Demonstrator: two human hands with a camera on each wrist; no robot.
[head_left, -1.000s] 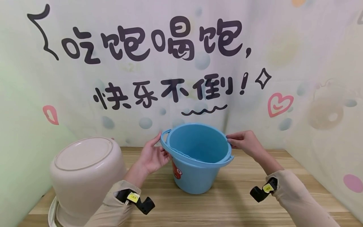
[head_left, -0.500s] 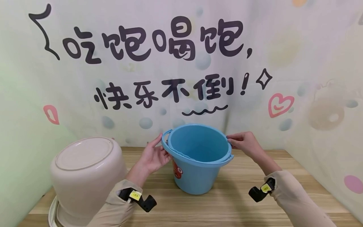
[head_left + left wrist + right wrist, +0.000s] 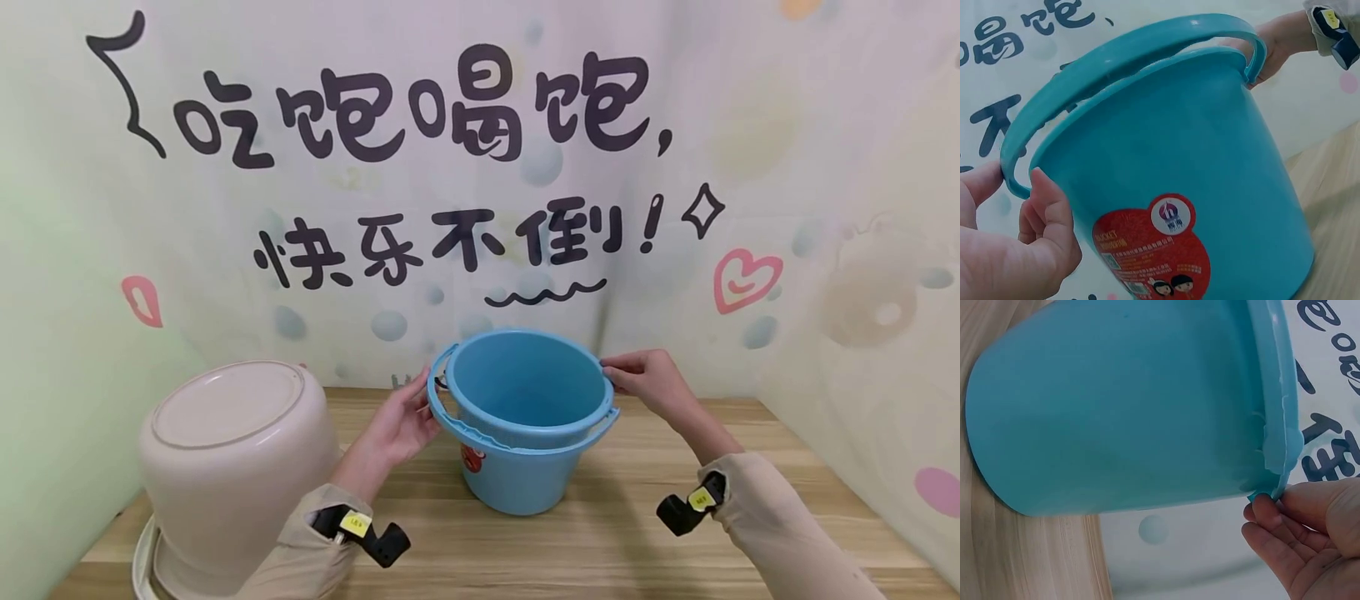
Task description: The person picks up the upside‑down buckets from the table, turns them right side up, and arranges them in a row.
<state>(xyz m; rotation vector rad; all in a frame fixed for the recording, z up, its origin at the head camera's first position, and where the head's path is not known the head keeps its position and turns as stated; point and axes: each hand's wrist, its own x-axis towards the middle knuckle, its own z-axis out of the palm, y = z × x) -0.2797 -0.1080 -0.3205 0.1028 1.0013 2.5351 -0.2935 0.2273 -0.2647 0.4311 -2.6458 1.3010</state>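
Observation:
A light blue plastic bucket (image 3: 525,475) stands upright on the wooden table, its mouth facing up and toward the head camera. Its blue handle (image 3: 480,439) hangs along the near side, a little below the rim. My left hand (image 3: 401,425) pinches the handle at the bucket's left, with the thumb against its outer side in the left wrist view. On the right, my right hand (image 3: 648,379) pinches the bucket's edge between thumb and fingers. A red sticker (image 3: 1154,250) shows on the bucket's side. Part of the handle's end is hidden by my right fingertips (image 3: 1265,509).
At the left of the table (image 3: 600,550), a large pale pink tub (image 3: 232,475) stands upside down, close to my left forearm. A printed cloth (image 3: 420,183) with black lettering hangs behind the table. A black wrist camera (image 3: 678,512) sits on each sleeve.
The handle has swung slightly down from the bucket's rim on the near side, widening the gap there. My left hand moved a little with it. The right hand stays at the edge.

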